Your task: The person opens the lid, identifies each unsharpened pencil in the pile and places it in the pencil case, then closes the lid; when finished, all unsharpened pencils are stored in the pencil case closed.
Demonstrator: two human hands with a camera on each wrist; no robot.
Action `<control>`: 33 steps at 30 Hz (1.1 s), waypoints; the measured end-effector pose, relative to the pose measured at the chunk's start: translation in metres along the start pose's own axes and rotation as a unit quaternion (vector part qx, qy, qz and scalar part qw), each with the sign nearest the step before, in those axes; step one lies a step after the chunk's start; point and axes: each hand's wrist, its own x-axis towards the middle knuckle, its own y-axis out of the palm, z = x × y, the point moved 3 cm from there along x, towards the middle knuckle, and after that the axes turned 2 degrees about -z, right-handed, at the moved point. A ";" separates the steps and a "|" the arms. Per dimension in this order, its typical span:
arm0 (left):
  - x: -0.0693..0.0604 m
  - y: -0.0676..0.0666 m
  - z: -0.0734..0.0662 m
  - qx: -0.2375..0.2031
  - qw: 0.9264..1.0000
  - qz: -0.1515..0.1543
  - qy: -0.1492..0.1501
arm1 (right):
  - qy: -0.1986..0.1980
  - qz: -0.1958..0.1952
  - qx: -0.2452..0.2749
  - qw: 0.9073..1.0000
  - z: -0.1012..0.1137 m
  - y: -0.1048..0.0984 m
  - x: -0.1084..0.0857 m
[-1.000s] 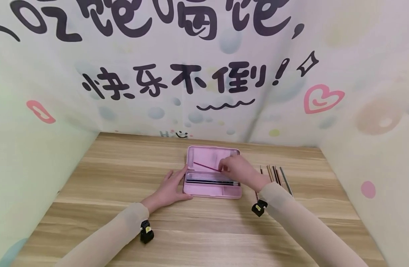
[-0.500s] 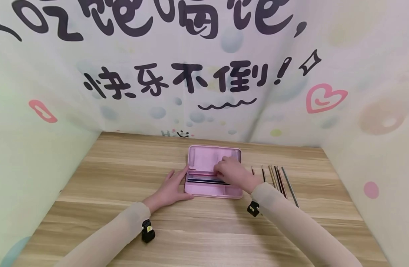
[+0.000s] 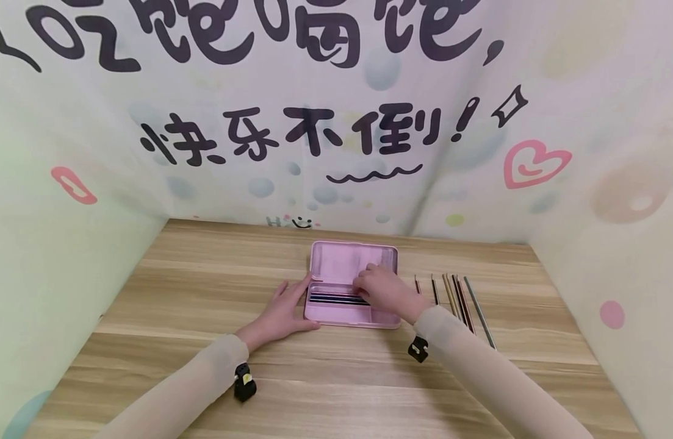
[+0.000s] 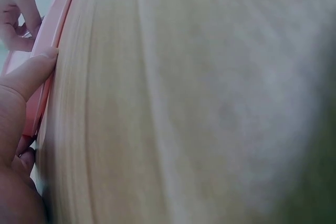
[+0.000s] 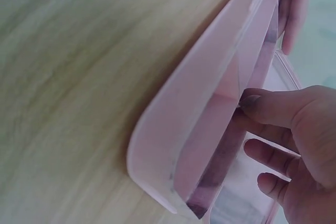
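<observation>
A pink pencil case (image 3: 344,314) lies open on the table, its lid (image 3: 336,259) tipped back. Dark pencils (image 3: 333,298) lie lengthwise inside. My left hand (image 3: 278,314) braces the case's left end with spread, straight fingers; in the left wrist view its thumb (image 4: 34,72) presses the front edge. Over the right half of the case, my right hand (image 3: 385,289) reaches in with bent fingers. In the right wrist view its thumb and index finger pinch inside the case, where only a small bit of the dark-red pencil seems to show; the hand covers the rest.
Several loose pencils (image 3: 459,302) in brown, black and grey lie side by side on the table (image 3: 325,384), right of the case. A printed white wall cloth (image 3: 314,201) stands behind the table's back edge, with pale walls on both sides.
The dark-red pencil, held slanted above the case a second ago, has been lowered in beside the dark pencils. My right hand moved down and slightly left. The left hand stays in place.
</observation>
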 end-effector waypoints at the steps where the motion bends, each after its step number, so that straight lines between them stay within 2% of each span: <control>1: 0.000 0.000 0.000 0.000 1.000 0.000 0.001 | -0.001 -0.001 0.002 1.000 0.000 0.000 -0.001; 8: 0.001 0.001 0.000 0.004 1.000 0.000 0.006 | -0.010 -0.033 0.011 0.999 -0.002 -0.002 -0.010; 13: 0.001 0.002 0.003 0.008 1.000 -0.001 0.008 | -0.007 -0.066 0.019 0.998 -0.003 -0.009 -0.028; 17: 0.002 0.002 0.003 0.005 1.000 0.004 0.002 | 0.027 -0.078 0.046 0.996 -0.009 -0.013 -0.050; 26: 0.002 0.002 0.003 0.003 1.000 0.003 -0.002 | 0.083 -0.090 0.059 0.991 -0.033 -0.013 -0.098; 30: 0.002 0.003 0.004 0.007 1.000 0.004 -0.003 | 0.141 -0.102 0.068 0.982 -0.044 -0.012 -0.122; 33: 0.002 0.003 0.004 0.008 1.000 0.003 -0.002 | 0.184 -0.125 0.062 0.973 -0.051 -0.012 -0.139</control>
